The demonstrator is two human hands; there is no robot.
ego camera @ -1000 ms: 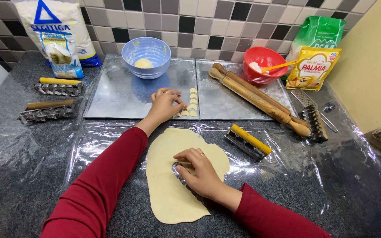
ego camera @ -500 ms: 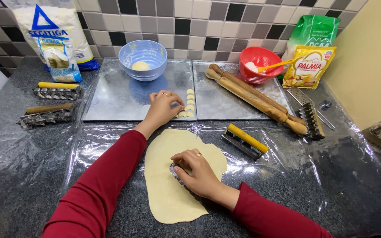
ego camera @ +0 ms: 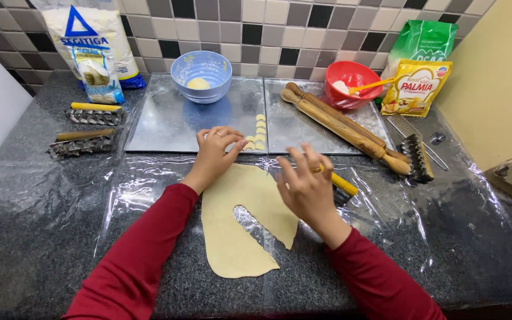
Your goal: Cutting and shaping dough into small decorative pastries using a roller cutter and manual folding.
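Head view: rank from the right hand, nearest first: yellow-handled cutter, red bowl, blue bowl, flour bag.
From the right hand:
1. yellow-handled cutter, right beside the fingers, partly hidden by them.
2. red bowl, up and to the right, at the tiled wall.
3. blue bowl, up and to the left, on the metal tray.
4. flour bag, far back-left corner.

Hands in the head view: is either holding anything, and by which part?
Left hand: fingertips at a small dough piece on the metal tray; grip unclear. Right hand: open, holding nothing.

Dark speckled granite counter [ego camera: 25, 237] under clear plastic sheet [ego camera: 445, 213], with rolled dough [ego camera: 232, 237] and metal trays [ego camera: 167, 124].
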